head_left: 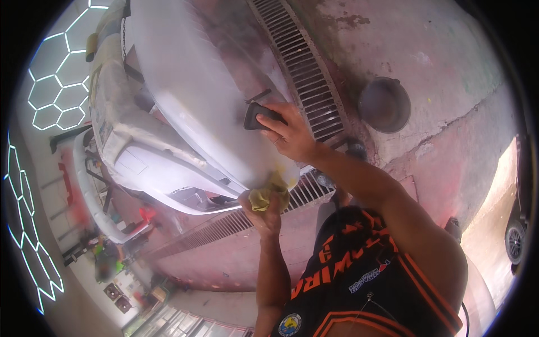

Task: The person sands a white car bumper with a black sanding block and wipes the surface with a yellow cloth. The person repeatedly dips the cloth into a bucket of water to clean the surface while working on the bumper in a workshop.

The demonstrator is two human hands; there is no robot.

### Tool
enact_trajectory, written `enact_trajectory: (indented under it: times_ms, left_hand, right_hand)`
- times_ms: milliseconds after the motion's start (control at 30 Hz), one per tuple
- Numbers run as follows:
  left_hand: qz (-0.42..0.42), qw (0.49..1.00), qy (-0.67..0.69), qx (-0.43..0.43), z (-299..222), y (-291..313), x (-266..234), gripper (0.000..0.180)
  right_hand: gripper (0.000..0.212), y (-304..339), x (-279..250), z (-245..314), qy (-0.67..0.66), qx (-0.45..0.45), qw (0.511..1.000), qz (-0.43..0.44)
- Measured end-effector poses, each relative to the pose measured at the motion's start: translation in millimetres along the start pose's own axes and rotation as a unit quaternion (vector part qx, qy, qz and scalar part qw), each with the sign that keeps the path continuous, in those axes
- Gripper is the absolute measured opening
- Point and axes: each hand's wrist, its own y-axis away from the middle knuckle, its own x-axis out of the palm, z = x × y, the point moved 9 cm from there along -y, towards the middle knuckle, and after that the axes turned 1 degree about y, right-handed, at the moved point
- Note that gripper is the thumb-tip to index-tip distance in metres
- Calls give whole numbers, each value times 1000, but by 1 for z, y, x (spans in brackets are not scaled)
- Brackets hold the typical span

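A long, curved pale grey car body panel point(196, 95) lies in front of me, its surface dull and hazy. My right hand point(292, 135) grips a black sanding block point(259, 117) near the panel's right side, with the thumb along the block; its underside is hidden. Closer to me, my left hand point(266, 216) is closed around a crumpled yellow cloth point(266, 196) at the panel's near end. Part of that cloth rests against the panel.
Metal drain grates point(309, 73) run along the floor beside the panel. A dark round bucket point(385, 105) stands on the worn reddish concrete to the right. Leftward is a white car body point(151, 165), partly covered, and another loose bumper point(90, 185). Lit hexagonal lamps point(59, 95) hang beyond.
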Motion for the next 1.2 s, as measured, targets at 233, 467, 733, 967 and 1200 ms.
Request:
enact_trajectory:
  times_ms: [233, 467, 733, 967, 1200]
  left_hand:
    - [0, 1000, -23, 13, -1, -2, 0, 50]
    - [0, 1000, 4, -9, 8, -1, -1, 49]
    - [-5, 999, -27, -16, 11, -1, -2, 51]
    - [2, 1000, -20, -7, 0, -2, 0, 50]
    - [-9, 999, -46, 25, 3, 0, -1, 51]
  right_hand:
    - [68, -55, 38, 51, -65, -246, 957, 136]
    - [65, -84, 35, 29, -47, -330, 935, 117]
    - [53, -92, 32, 32, -49, -362, 922, 132]
    - [69, -100, 27, -25, 5, -262, 960, 100]
    - [53, -56, 30, 49, -51, -338, 929, 139]
